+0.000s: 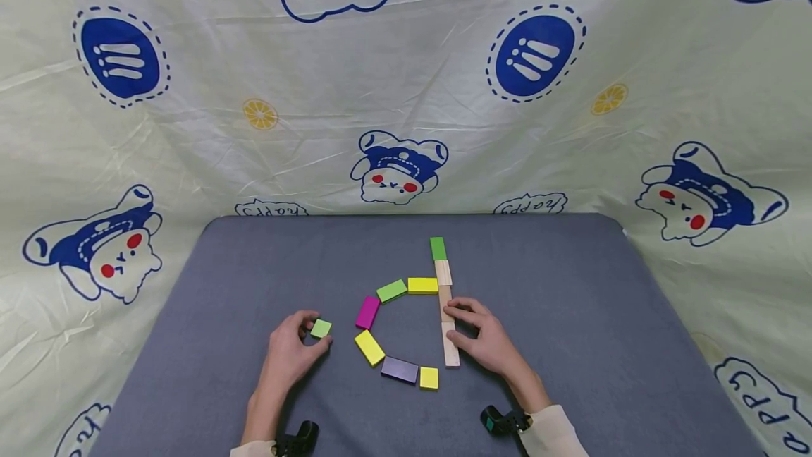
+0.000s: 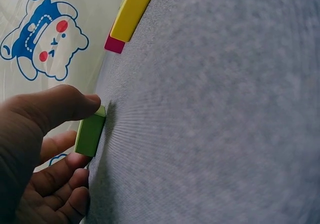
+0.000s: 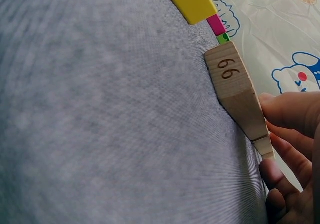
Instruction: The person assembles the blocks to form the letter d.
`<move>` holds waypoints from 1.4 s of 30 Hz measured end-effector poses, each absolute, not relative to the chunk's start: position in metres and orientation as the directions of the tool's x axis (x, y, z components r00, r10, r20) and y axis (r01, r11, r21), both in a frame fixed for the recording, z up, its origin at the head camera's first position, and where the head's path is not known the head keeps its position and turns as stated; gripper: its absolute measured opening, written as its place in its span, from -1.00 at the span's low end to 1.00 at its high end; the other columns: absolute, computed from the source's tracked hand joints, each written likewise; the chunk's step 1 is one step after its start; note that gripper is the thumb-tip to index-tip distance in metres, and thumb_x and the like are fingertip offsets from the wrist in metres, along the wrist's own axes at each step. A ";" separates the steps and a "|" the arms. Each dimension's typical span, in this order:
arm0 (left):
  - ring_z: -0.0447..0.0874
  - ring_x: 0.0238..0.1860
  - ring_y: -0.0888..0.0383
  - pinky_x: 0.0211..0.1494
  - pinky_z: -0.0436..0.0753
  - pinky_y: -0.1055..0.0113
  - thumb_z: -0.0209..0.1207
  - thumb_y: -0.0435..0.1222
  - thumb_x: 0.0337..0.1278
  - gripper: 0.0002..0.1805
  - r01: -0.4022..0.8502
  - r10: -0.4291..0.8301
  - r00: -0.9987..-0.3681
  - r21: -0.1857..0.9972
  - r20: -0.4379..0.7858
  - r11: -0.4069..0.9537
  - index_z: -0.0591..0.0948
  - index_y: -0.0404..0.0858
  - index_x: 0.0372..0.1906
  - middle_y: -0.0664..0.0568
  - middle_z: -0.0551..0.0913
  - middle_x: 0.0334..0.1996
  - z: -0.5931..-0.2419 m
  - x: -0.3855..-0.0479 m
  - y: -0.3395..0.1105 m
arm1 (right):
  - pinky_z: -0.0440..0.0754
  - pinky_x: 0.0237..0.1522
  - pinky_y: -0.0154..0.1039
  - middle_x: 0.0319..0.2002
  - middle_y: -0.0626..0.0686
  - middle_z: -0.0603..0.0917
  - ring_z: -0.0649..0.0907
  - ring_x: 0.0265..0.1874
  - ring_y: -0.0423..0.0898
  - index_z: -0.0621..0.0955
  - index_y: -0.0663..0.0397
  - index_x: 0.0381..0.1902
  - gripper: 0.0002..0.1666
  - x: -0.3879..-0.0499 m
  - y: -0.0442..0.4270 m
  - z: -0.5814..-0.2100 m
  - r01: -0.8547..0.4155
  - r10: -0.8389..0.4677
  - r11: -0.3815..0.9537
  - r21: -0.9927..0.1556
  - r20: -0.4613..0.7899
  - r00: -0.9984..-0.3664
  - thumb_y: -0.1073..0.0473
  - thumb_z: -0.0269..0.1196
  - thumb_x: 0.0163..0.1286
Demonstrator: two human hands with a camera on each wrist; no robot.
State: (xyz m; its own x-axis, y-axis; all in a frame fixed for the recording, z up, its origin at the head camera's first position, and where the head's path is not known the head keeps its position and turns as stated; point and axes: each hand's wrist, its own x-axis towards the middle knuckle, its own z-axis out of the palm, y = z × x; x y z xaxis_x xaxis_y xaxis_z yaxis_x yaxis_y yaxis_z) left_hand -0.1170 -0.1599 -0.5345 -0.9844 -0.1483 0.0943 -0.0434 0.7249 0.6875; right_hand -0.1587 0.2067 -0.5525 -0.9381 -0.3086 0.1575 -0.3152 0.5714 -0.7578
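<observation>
My left hand (image 1: 294, 351) pinches a light green block (image 1: 321, 328) between thumb and fingers, on or just above the grey cloth. In the left wrist view the same green block (image 2: 90, 134) stands between the thumb and fingertips. On the other side, my right hand (image 1: 488, 340) touches the right side of a straight line of plain wooden blocks (image 1: 450, 348), with thumb and fingertips against it. The nearest wooden block (image 3: 232, 77) shows the number 66 in the right wrist view. A darker green block (image 1: 438, 248) tops this line.
Left of the line, an open curve of blocks runs through a yellow block (image 1: 422, 285), a green block (image 1: 392, 291), a magenta block (image 1: 367, 312), a yellow block (image 1: 369, 348), a purple block (image 1: 400, 369) and a small yellow block (image 1: 428, 378). A patterned sheet (image 1: 406, 76) hangs behind the table.
</observation>
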 end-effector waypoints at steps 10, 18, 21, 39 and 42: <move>0.54 -0.29 0.13 -0.15 0.55 0.16 0.50 -0.29 0.00 -0.63 -0.064 -0.163 -0.983 0.689 0.080 0.722 0.73 -0.30 -0.04 -0.03 0.68 -0.27 -0.531 -0.115 -0.158 | 0.43 0.33 0.26 0.28 0.00 0.59 0.51 0.34 0.13 0.67 0.06 0.26 -0.49 -0.159 0.207 -0.553 -0.305 -0.307 0.567 -0.765 0.147 -0.940 0.18 0.42 0.35; 0.59 -0.24 0.12 -0.10 0.58 0.14 0.50 -0.32 -0.04 -0.64 0.013 -0.121 -0.982 0.699 0.143 0.715 0.73 -0.26 -0.06 0.01 0.68 -0.26 -0.525 -0.112 -0.154 | 0.43 0.33 0.26 0.27 0.01 0.59 0.52 0.34 0.13 0.67 0.07 0.25 -0.49 -0.160 0.204 -0.553 -0.313 -0.310 0.565 -0.763 0.155 -0.938 0.20 0.42 0.34; 0.59 -0.23 0.11 -0.09 0.59 0.13 0.50 -0.33 -0.05 -0.64 0.046 -0.108 -0.979 0.697 0.175 0.715 0.72 -0.24 -0.07 0.03 0.67 -0.27 -0.522 -0.112 -0.151 | 0.44 0.33 0.25 0.27 0.02 0.59 0.52 0.33 0.13 0.67 0.08 0.26 -0.49 -0.160 0.203 -0.553 -0.320 -0.314 0.566 -0.760 0.160 -0.936 0.19 0.42 0.35; 0.56 -0.20 0.10 -0.11 0.55 0.31 0.52 -0.37 -0.14 -0.62 0.302 0.198 -0.953 0.683 0.228 0.665 0.72 -0.18 -0.10 0.17 0.64 -0.27 -0.503 -0.104 -0.101 | 0.44 0.31 0.28 0.25 0.04 0.60 0.53 0.31 0.14 0.68 0.10 0.24 -0.50 -0.160 0.206 -0.552 -0.327 -0.312 0.572 -0.753 0.169 -0.935 0.19 0.41 0.34; 0.53 -0.17 0.14 -0.11 0.56 0.34 0.51 -0.31 -0.05 -0.66 0.331 0.272 -0.942 0.670 0.196 0.665 0.72 -0.13 -0.10 0.18 0.66 -0.21 -0.500 -0.103 -0.093 | 0.45 0.31 0.27 0.26 0.04 0.60 0.53 0.31 0.14 0.69 0.09 0.23 -0.51 -0.159 0.206 -0.553 -0.325 -0.307 0.576 -0.750 0.170 -0.936 0.20 0.41 0.34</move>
